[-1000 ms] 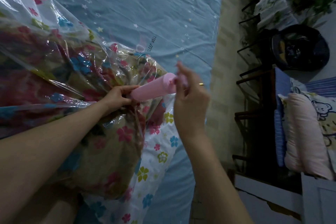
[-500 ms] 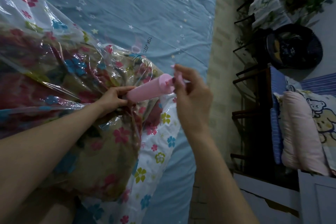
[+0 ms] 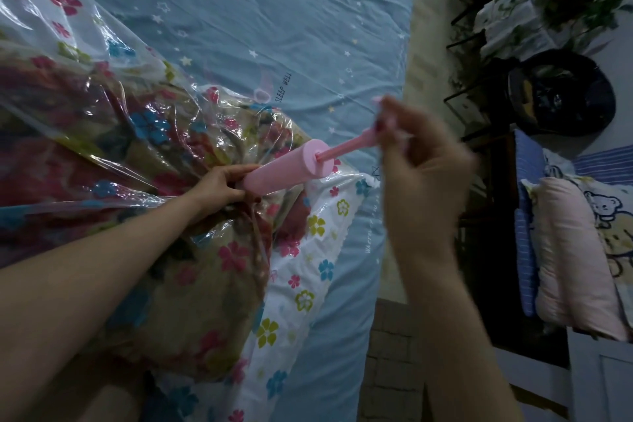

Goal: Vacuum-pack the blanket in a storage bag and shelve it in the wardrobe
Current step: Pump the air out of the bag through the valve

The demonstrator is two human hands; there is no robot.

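Storage bag (image 3: pixel 102 86): clear plastic printed with flowers, filling the left half of the frame; its left and lower parts are cut off by the frame edge.
Blanket (image 3: pixel 191 284): dark floral fabric inside the storage bag, seen only through creased, glaring plastic; its pattern is hard to read.
Hand pump (image 3: pixel 287 166): pink cylinder at centre frame, tilted up to the right, its lower end hidden behind the left hand where it meets the bag.
Pump rod (image 3: pixel 346 146): thin pink shaft drawn out of the cylinder's upper end; its handle is mostly covered by the right fingers.
Left hand (image 3: pixel 219 185): fingers curled round the lower end of the pump, pressed against the bag.
Right hand (image 3: pixel 421 161): motion-blurred, right of centre, fingers pinching the rod's handle.
Bed sheet (image 3: pixel 274 10): blue with stars, upper centre, lying under the bag.
Pillow (image 3: pixel 575 257): pale pink, right edge of the frame, partly cut off.
Shelving (image 3: pixel 479 86): dark rack, upper right; its contents are too dim to identify.
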